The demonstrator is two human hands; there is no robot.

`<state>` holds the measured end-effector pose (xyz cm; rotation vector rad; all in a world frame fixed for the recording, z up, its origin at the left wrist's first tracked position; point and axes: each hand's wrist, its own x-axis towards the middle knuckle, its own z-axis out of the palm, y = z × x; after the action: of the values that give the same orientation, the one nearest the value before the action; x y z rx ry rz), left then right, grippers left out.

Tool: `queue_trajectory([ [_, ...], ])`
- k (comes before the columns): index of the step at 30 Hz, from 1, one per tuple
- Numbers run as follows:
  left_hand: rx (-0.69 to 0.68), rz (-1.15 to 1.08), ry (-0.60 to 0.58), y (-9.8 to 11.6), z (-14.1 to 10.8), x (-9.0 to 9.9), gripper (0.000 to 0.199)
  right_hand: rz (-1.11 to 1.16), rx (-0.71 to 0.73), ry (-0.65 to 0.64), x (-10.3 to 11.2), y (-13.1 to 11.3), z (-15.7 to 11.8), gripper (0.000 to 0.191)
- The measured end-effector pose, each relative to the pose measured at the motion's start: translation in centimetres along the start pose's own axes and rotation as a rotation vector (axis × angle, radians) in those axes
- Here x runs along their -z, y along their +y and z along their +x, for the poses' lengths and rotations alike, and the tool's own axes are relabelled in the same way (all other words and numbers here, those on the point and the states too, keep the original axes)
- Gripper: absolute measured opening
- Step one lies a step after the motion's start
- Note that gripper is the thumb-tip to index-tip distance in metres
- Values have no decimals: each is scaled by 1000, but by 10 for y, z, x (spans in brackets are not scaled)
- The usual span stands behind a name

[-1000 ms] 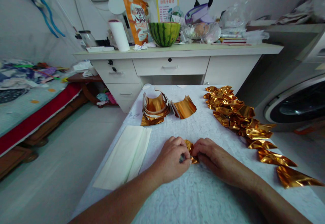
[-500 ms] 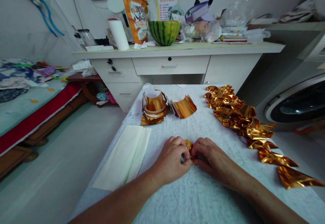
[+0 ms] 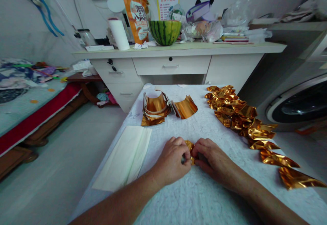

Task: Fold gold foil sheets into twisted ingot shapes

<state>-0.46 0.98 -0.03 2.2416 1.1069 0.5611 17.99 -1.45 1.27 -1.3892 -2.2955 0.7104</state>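
Between my two hands is a small piece of gold foil paper, mostly hidden by the fingers. My left hand pinches its left side, with fingers curled in. On the other side my right hand pinches the foil, thumb below and fingers above. Both hands rest low over the cloth-covered table. Farther back stand a curled stack of gold foil sheets and a smaller curled bunch of sheets. Folded gold foil pieces lie in a long pile at the right.
Left of my hands lies a pale folded paper sheet. A white desk stands behind the table, bearing half a watermelon, an orange pouch and a paper roll. A washing machine is at the right, a bed at the left.
Both hands stay in nearly the same place, still pinching the gold foil. Only a very slight shift of the fingers shows.
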Motion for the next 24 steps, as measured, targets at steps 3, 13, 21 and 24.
queue_trajectory([
  [3, -8, -1, 9, -1, 0, -1, 14, -12, -1, -2, 1, -2, 0, 12],
  [13, -11, -46, -46, 1, -2, 7, 12, -61, -23, -6, -1, -6, -1, 7],
  [21, -4, -75, -73, 3, -3, 11, 15, -52, -29, -7, -1, -4, 1, 6],
  [24, -2, -81, -69, 3, -4, 11, 15, -57, -25, -5, -2, -4, 1, 6],
])
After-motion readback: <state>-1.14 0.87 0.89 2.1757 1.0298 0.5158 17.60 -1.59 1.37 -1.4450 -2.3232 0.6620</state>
